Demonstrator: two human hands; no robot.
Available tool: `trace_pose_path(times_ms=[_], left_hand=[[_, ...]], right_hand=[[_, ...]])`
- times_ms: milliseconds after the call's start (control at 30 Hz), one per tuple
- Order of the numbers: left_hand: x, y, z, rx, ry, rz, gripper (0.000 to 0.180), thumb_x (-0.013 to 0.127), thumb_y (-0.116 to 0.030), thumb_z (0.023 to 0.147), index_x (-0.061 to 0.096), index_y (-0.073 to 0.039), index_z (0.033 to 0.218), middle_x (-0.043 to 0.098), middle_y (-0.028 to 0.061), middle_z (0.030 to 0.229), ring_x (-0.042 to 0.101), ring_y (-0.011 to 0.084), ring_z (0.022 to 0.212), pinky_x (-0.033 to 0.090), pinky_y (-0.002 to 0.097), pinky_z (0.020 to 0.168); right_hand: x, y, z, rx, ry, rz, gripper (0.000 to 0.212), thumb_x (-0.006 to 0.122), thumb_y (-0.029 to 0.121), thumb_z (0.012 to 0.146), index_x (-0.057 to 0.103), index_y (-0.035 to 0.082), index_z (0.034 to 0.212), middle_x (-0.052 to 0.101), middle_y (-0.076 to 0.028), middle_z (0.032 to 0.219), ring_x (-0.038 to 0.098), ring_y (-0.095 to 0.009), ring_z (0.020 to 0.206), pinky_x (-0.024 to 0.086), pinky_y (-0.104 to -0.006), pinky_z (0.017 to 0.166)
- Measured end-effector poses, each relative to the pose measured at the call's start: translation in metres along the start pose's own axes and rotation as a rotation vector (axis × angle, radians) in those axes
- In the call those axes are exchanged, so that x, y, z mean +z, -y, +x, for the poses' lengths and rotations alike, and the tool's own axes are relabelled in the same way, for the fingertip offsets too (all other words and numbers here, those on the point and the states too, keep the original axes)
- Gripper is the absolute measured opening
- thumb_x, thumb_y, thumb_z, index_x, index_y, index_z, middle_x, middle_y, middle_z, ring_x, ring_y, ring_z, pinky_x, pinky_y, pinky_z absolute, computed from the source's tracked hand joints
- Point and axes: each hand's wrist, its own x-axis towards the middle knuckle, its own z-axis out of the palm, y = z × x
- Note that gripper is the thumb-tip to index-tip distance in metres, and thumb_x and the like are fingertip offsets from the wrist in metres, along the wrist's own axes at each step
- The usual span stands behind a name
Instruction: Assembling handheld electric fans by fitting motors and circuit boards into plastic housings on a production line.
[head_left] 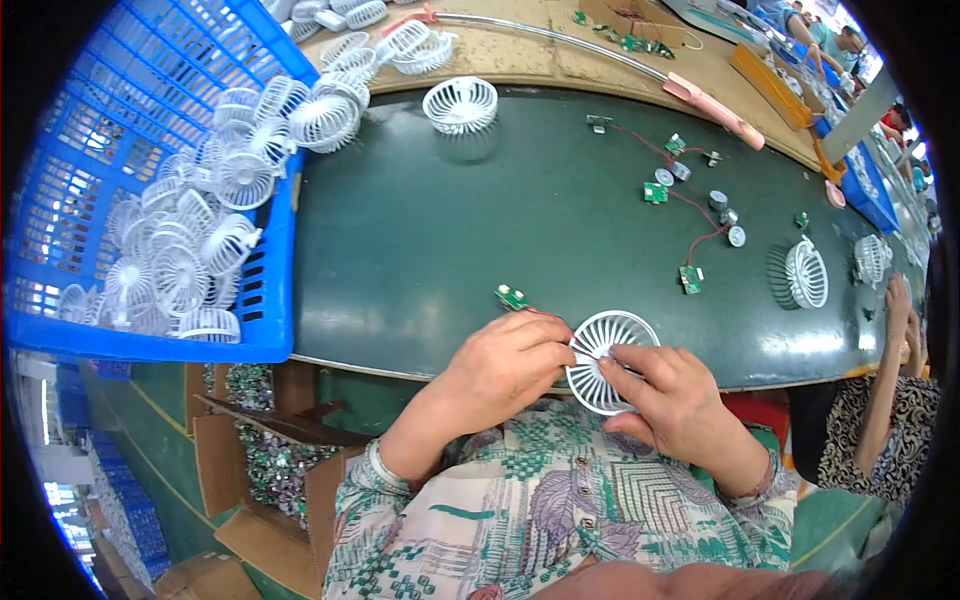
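My right hand [672, 398] grips a round white plastic fan cage [612, 335] with radial ribs, thumb and fingers on its rim and middle. At the cage's left side, my left hand [510, 368] has its fingertips pinched together. A small green circuit board [512, 297] with a red wire sticks out beyond the left fingers, and the wire runs under them toward the cage. Whatever sits between those fingertips and inside the cage is mostly hidden.
A blue crate [270, 320] full of white fan cages stands at the left. On the green table [480, 220] lie small motors wired to circuit boards [690, 278], and more cages [806, 274]. A pink-ended metal rod [560, 32] lies behind. Another person's arm [885, 370] is at right.
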Motion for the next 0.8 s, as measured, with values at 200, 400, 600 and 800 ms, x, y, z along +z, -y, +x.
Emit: trace_pose_path(times_ms=[200,400,600,800], left_hand=[[-0.005,-0.003,-0.002,0.019,-0.061,0.044,0.024,0.076,-0.001,0.072,0.068,-0.004,0.094,0.068,0.0134,0.106,0.067,0.031,0.098,0.056,0.0386,0.084],[-0.089,0.035,0.035,-0.112,-0.362,0.754,0.029,0.066,0.005,0.077,0.067,-0.005,0.104,0.064,0.0168,0.119,0.058,0.0355,0.116,0.047,0.0422,0.1],[-0.196,0.157,0.074,-0.66,-0.428,1.101,0.068,0.072,-0.031,0.082,0.049,-0.004,0.14,0.046,0.0284,0.144,0.041,0.0429,0.135,0.036,0.0476,0.112],[-0.216,0.218,0.066,-0.808,-0.204,1.145,0.084,0.074,-0.045,0.077,0.046,-0.004,0.144,0.053,0.027,0.136,0.05,0.0406,0.128,0.044,0.0473,0.104]], right_hand=[[0.029,-0.009,-0.013,-0.099,-0.191,-0.134,0.061,0.08,0.026,0.065,0.066,0.007,0.121,0.06,-0.005,0.125,0.06,-0.02,0.094,0.045,-0.0354,0.08],[0.042,-0.017,-0.015,-0.04,-0.309,-0.088,0.059,0.08,0.024,0.065,0.067,0.011,0.12,0.064,-0.006,0.121,0.062,-0.02,0.096,0.046,-0.0348,0.08],[0.046,-0.011,-0.013,-0.029,-0.4,-0.088,0.054,0.081,0.024,0.066,0.068,0.01,0.117,0.064,-0.006,0.12,0.063,-0.02,0.095,0.047,-0.034,0.08],[0.049,-0.016,-0.015,-0.068,-0.417,-0.042,0.054,0.079,0.023,0.07,0.065,0.008,0.12,0.063,-0.009,0.122,0.063,-0.02,0.096,0.047,-0.0348,0.081]])
